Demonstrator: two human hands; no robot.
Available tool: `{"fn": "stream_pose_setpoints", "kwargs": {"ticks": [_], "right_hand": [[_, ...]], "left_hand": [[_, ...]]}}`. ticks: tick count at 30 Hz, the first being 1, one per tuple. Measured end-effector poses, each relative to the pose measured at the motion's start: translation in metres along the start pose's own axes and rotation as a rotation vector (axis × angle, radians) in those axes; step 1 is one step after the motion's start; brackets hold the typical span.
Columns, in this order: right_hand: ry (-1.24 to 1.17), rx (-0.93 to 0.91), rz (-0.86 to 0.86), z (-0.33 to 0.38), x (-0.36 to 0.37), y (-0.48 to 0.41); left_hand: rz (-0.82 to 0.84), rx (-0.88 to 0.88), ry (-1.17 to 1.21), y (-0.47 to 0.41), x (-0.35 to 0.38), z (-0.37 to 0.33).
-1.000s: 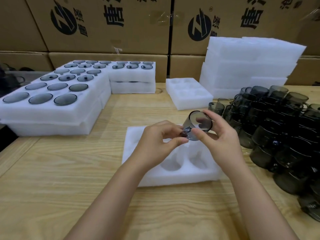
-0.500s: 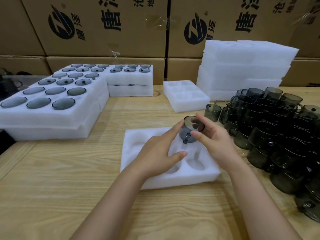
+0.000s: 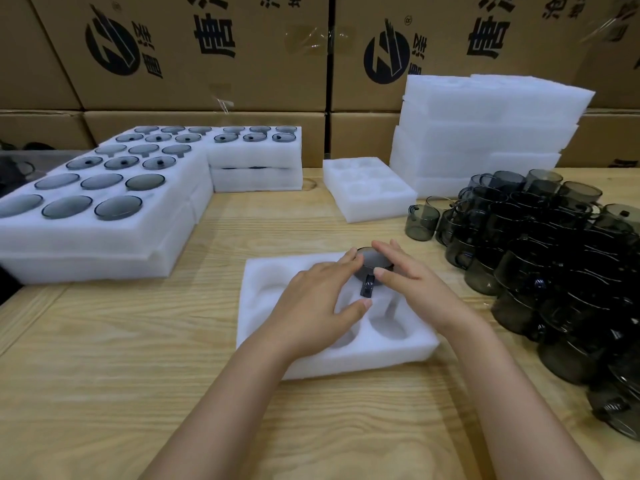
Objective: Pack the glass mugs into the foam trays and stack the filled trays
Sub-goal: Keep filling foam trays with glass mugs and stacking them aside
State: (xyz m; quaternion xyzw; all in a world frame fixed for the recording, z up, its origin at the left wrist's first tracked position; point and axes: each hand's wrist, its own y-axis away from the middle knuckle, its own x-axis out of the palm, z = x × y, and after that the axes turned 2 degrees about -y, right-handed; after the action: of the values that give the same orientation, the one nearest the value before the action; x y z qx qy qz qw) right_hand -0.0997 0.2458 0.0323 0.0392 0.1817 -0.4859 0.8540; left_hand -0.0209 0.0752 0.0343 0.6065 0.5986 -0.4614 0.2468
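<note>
head view: the mug (image 3: pixel 371 261) sits in the tray's (image 3: pixel 263 306) far-right pocket, near the tabletop's (image 3: pixel 104 375) middle. left hand (image 3: pixel 318 303), fingers straight, touches its left side; right hand (image 3: pixel 412 289), fingers straight, rests on its rim. loose mugs (image 3: pixel 554 258) crowd the right edge.

A single wide-angle view from the person's head looks forward and down across the tabletop (image 3: pixel 104 375). Both forearms enter from the bottom edge, with the left hand (image 3: pixel 311 306) and right hand (image 3: pixel 415 292) near the lens at mid-frame. Cardboard boxes (image 3: pixel 207 53) wall off the far side.
</note>
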Motion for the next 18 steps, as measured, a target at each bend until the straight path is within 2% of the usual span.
{"fn": "stream_pose_setpoints", "kwargs": {"ticks": [8,12,18], "right_hand": [[0.381,-0.008,0.062,0.000,-0.003,-0.004],[0.486,0.031,-0.002,0.020,0.009,-0.029],[0.838,0.207,0.117,0.020,0.026,-0.055]], "left_hand": [[-0.025,0.017,-0.054,-0.002,0.002,0.001],[-0.040,0.053,-0.052,-0.001,0.000,-0.003],[-0.163,-0.033,0.134,0.003,0.001,-0.004]]}}
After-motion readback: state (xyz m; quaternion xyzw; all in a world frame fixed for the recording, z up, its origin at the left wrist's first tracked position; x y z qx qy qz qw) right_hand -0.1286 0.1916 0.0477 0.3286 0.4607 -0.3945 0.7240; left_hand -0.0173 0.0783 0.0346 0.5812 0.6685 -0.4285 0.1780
